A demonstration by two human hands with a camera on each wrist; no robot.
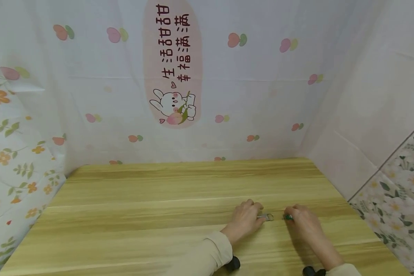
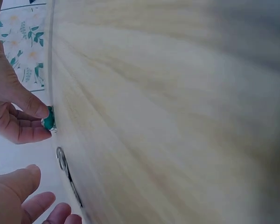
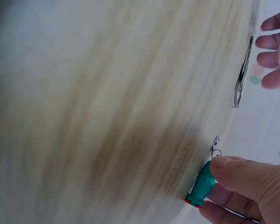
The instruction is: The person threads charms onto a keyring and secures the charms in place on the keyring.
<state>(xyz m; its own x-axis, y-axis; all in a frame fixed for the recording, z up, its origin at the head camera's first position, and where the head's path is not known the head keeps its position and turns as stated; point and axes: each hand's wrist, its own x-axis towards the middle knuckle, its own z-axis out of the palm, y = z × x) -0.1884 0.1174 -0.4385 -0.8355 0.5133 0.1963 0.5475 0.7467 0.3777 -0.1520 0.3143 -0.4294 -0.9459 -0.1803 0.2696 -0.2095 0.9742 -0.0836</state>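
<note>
My right hand (image 1: 304,223) pinches a small green keychain charm (image 3: 203,184) between thumb and fingers, low over the wooden table (image 1: 141,214). The charm is a short rounded cylinder with a red end; a ring and a short chain (image 3: 216,143) stick out from it. To the left, a flat metal key clip (image 1: 266,217) with a round ring lies on the table. Beside the clip is my left hand (image 1: 244,219). Its fingers are loosely bent and apart, and both wrist views show a gap between them and the metal clip (image 2: 70,179).
A white printed curtain (image 1: 210,96) hangs behind the table, with flowered sheets (image 1: 13,161) at the left and right sides. Dark round pieces (image 1: 232,263) show by both wrists near the table's front.
</note>
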